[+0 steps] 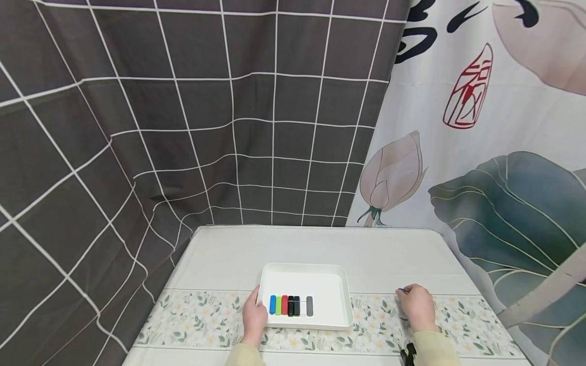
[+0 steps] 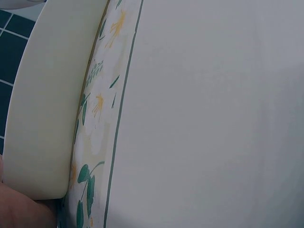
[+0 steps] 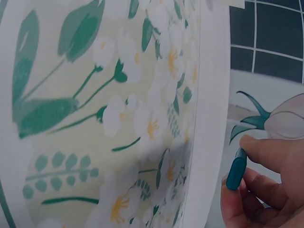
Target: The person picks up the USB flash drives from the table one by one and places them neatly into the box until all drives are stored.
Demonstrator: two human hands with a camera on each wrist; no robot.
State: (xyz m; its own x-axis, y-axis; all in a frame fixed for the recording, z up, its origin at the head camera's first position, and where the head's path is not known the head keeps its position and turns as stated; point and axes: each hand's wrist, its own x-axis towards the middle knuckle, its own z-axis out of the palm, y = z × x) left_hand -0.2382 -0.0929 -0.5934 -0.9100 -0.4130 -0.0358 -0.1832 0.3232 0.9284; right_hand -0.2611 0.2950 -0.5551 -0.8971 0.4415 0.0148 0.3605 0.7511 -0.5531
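A shallow white tray (image 1: 327,305) lies on the table, its side wall (image 2: 47,104) large in the left wrist view. Inside stands a row of small coloured blocks: blue (image 1: 272,304), green (image 1: 279,305), red (image 1: 285,305), two black (image 1: 293,305), a whitish one and a grey one (image 1: 310,306). My left hand (image 1: 254,317) grips the tray's left edge, thumb at the rim. To the right of the tray, over the tablecloth, my right hand (image 1: 417,306) pinches a small blue-teal rounded bar (image 3: 236,173) between thumb and fingers; its exact kind cannot be told.
A white tablecloth (image 1: 316,249) with a flowered band (image 1: 197,317) covers the table. Behind and to the left hangs a dark gridded curtain (image 1: 252,101); a white cloth with lotus prints (image 1: 412,107) hangs on the right. A black object (image 1: 407,353) sits by the right wrist.
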